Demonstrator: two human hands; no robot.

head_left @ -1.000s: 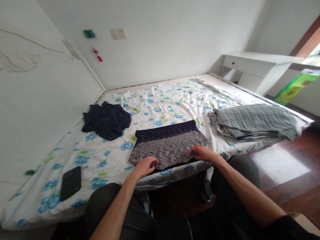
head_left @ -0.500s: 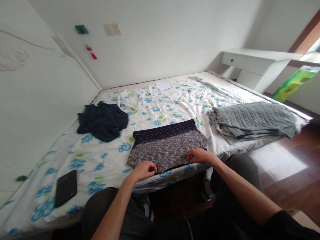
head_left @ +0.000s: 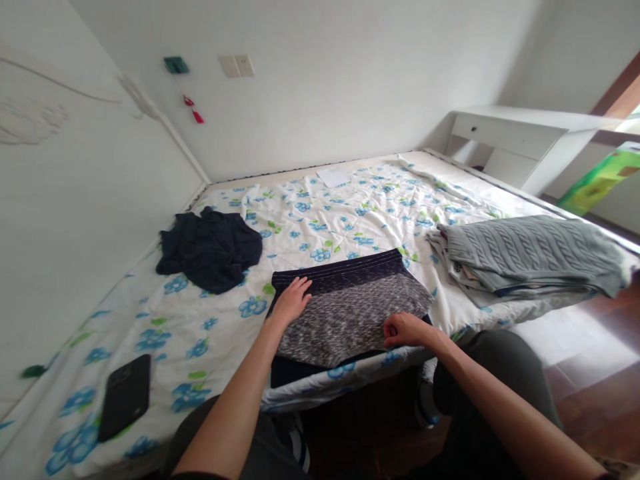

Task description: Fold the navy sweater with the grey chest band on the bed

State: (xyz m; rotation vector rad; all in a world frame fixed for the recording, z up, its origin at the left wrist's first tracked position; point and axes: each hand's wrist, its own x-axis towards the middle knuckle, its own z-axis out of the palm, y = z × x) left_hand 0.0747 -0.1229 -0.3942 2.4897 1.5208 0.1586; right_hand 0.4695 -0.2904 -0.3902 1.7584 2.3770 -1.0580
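Observation:
A pair of mottled grey boxer briefs [head_left: 345,310] with a dark striped waistband lies spread flat at the bed's front edge, waistband away from me. My left hand [head_left: 290,304] rests over the left part of the briefs just below the waistband, palm down, its fingers stretched out. At the lower right, the curled fingers of my right hand [head_left: 406,329] are closed at the leg edge of the briefs. A dark layer of the garment shows below the grey front at the lower left.
A crumpled dark navy garment [head_left: 210,248] lies at the left on the flowered sheet [head_left: 225,333]. Nearer me is a black phone [head_left: 125,397]. To the right sits a stack of folded clothes with a grey cable-knit sweater [head_left: 535,253] on top. A white desk [head_left: 520,137] stands beyond.
My left hand has moved from the lower left edge of the briefs up toward the waistband, its fingers now stretched out. My right hand stays at the lower right edge. The view has shifted slightly.

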